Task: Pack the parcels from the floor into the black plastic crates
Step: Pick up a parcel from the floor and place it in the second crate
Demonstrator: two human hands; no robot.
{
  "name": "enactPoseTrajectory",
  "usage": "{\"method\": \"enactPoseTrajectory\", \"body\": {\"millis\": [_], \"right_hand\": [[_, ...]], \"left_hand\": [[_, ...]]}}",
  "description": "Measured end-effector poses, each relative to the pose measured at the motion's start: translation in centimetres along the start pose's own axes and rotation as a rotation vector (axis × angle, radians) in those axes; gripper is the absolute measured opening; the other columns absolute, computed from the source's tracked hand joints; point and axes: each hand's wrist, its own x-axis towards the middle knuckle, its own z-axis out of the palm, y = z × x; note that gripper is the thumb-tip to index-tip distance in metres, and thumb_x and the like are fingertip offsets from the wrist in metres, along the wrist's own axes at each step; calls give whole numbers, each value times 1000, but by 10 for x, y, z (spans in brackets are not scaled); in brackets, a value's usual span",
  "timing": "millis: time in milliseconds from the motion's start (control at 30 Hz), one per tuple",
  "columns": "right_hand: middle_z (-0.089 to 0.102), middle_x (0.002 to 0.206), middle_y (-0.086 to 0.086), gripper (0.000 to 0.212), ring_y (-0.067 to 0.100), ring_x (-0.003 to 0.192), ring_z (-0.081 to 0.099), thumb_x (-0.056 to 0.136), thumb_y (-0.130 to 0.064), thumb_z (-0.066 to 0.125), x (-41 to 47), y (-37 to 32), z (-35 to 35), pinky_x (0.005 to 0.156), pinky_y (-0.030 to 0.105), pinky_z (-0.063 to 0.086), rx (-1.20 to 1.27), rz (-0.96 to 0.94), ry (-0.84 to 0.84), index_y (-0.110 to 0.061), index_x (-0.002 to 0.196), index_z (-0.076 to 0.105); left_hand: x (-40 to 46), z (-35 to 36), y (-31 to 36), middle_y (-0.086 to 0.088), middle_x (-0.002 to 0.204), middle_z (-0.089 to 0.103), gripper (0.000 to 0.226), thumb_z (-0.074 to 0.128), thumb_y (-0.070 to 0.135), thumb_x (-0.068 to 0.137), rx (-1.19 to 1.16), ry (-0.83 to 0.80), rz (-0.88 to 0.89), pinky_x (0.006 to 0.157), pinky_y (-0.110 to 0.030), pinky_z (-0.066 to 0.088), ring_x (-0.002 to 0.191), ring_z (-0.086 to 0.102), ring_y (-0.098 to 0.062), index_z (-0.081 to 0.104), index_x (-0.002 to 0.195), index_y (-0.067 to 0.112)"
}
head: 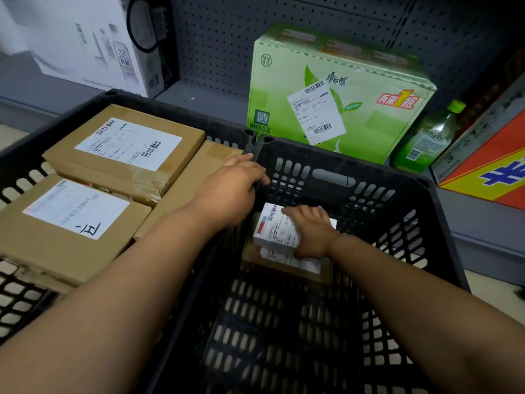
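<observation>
Down inside the right-hand black crate (pixel 426 211), near its far left corner, the right hand (pixel 312 231) rests on a small white parcel (pixel 274 231) with a printed label. Its fingers (pixel 295 211) lie fairly straight and close together across the top of the parcel, with the thumb against the near edge, so the hand holds the box from above. That white parcel sits on top of a flat brown parcel (pixel 287 270) that also carries a white label, and the brown one lies on the slotted crate floor.

The left hand (pixel 233 189) is on the far left corner of the same crate, its fingers curled over the rim where the two crates meet.

The left-hand black crate (pixel 25 180) touches the right one and is filled with cardboard parcels: a labelled box at the back (pixel 125 149), a labelled box nearer the camera (pixel 68 223) with handwritten marks on its label, and a plain brown box (pixel 193 180) beside them, partly under the left forearm.

Behind the crates, on a low grey shelf with a pegboard back, stand a green drinks carton (pixel 338 100) with a shipping label, a green bottle (pixel 426 137) just right of it, a red and yellow carton (pixel 488 163) at the right edge, and a white box (pixel 85 44) at upper left.
</observation>
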Motion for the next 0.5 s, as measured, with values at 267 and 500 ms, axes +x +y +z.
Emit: {"method": "enactPoseTrajectory", "body": {"millis": [267,500], "right_hand": [[1,159,3,87,30,142,6,83,-45,61,-2,-9,15,113,49,7,-117,-38,28,-39,149,4],[-5,160,1,77,26,145,-3,90,-41,50,-4,-18,35,114,57,0,-97,39,74,-42,148,-2]], "left_hand": [[0,-1,1,10,135,52,43,45,-4,85,5,-10,-10,107,-21,23,139,21,-7,66,110,24],[-1,-3,2,9,136,51,43,45,-4,85,15,-21,-7,107,-18,21,140,20,-8,65,111,23]]}}
